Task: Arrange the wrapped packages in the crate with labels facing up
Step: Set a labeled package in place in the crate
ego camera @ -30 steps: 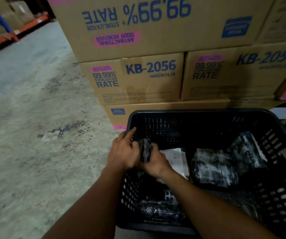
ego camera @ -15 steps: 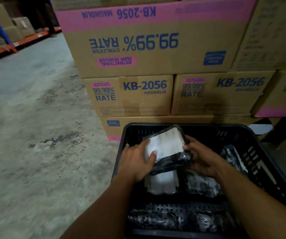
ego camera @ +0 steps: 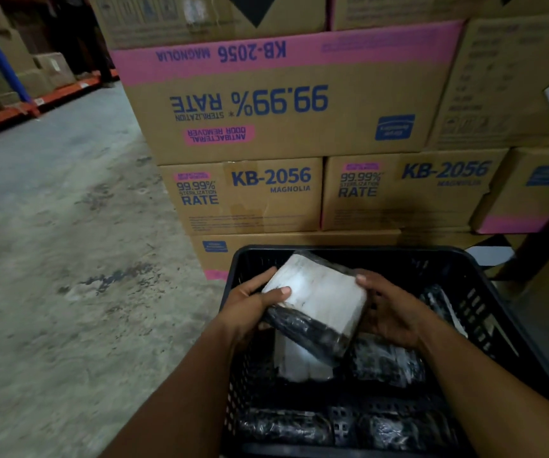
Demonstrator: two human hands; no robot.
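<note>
**Spotter:** Hands first. Your left hand [ego camera: 253,305] and right hand [ego camera: 389,312] are both closed on the same black plastic-wrapped package with the white paper label [ego camera: 316,299]. The left thumb lies across the label's near-left corner; the right hand cups the right edge from beneath.

**Operator:** Where does it sit against the crate?

**Spotter:** You hold it in the air, above the far-left part of the black slotted plastic crate [ego camera: 484,292], touching nothing below. Its label side tilts up and toward you. The long axis runs from the far-left rim down toward near-right, so the dark wrapped end points at your chest. Both hands are on it; neither is nearer.

**Operator:** What is underneath?

**Spotter:** Directly below lies another wrapped package with its white label showing [ego camera: 299,361]. Just to its right is a dark wrapped package with no clear label in view [ego camera: 385,361], and a further one leans against the right wall [ego camera: 441,305]. More dark wrapped bundles [ego camera: 286,428] lie along the near wall.

**Operator:** So what stands in the way?

**Spotter:** In my judgement, only the label-up package beneath. You would need to level yours and set it beside or squarely on that one, so that it does not slide off tilted. The stacked brown cardboard cartons [ego camera: 273,104] behind the crate and the grey concrete floor [ego camera: 68,259] are clear of you.
</note>
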